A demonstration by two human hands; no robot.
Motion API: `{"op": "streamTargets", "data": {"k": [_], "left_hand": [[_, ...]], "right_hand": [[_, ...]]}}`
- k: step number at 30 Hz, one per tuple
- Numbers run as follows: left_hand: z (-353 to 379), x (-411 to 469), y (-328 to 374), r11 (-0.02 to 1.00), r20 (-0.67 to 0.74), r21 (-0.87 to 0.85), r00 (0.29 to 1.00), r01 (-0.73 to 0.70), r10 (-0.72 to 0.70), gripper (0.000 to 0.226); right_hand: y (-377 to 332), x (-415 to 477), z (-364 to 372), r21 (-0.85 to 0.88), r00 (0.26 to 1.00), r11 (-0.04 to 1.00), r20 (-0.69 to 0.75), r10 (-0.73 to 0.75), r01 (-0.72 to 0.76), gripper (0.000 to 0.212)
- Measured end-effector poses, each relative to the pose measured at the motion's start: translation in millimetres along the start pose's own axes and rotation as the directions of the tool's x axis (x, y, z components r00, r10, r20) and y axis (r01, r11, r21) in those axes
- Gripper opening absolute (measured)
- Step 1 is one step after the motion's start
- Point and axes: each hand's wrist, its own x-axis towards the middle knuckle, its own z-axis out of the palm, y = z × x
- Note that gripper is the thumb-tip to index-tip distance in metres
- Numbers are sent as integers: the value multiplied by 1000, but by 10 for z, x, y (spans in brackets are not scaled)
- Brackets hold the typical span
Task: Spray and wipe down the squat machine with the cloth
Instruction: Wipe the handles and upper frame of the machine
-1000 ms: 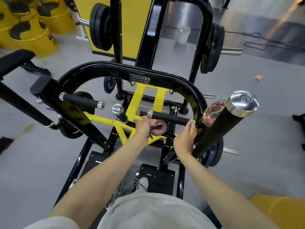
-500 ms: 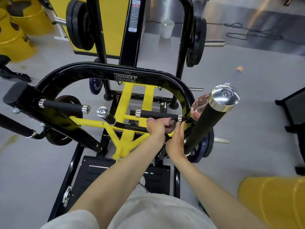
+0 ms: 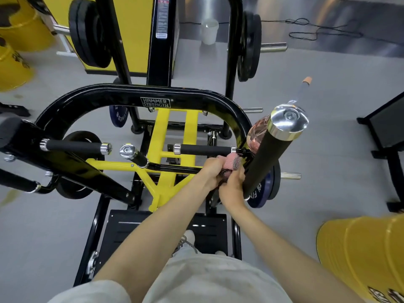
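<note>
The black and yellow squat machine (image 3: pixel 153 95) fills the middle of the head view. Both my hands meet at its right side, just below the right horizontal black handle (image 3: pixel 203 149). My left hand (image 3: pixel 213 169) grips a pink cloth (image 3: pixel 234 162) with a dark checked patch. My right hand (image 3: pixel 232 189) is curled against the cloth's lower part, beside the tall black upright handle (image 3: pixel 271 158). A pinkish clear bottle (image 3: pixel 256 134) sits tucked behind that upright handle, mostly hidden.
Yellow barrels stand at the far left (image 3: pixel 19 29) and near right (image 3: pixel 367 259). Black weight plates (image 3: pixel 89 33) hang on the rear frame, a blue plate (image 3: pixel 264 189) by my right hand. A white cup (image 3: pixel 209 31) and a cable (image 3: pixel 323 31) lie on the grey floor.
My left hand has slid the cloth rightward along the right handle to its far end. My right hand has come off the handle and joined the cloth. The camera shifted right.
</note>
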Motion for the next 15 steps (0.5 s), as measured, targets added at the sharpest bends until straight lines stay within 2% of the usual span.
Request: {"op": "streamTargets", "data": {"k": [2,3,5,7,8,10,12,13,15], "left_hand": [[-63,4,30,983,-44,176,997,-48,57,23],[-112,-13,59,954,-40,287,994,-84,100,22],[-184,-90,167,848,29,496,979,-189,202,20],[-214,-122,322,675,118,648,922,-353,369,24],[-198,-117,398,546,171,715,867,-436,468,27],[-123,-52,477,185,348,826,739,-533,577,19],[-9,34,451,-182,550,821,663,-541,508,15],[47,58,421,-318,625,780,647,-539,436,20],[118,64,384,-502,692,704,643,-502,328,25]], "right_hand": [[3,14,7,-3,1000,1000,1,9,-9,69],[23,23,25,-15,1000,1000,14,7,-6,64],[16,31,28,4,999,1000,32,11,-11,57],[-3,56,34,32,1000,999,19,15,-15,62],[-8,69,41,23,999,1000,30,19,-20,66],[-16,102,53,-6,998,999,49,34,-33,70],[-5,154,77,-1,999,999,16,46,-46,69],[-9,174,84,4,998,998,-7,59,-59,67],[-17,212,96,17,996,996,-22,89,-89,64]]}}
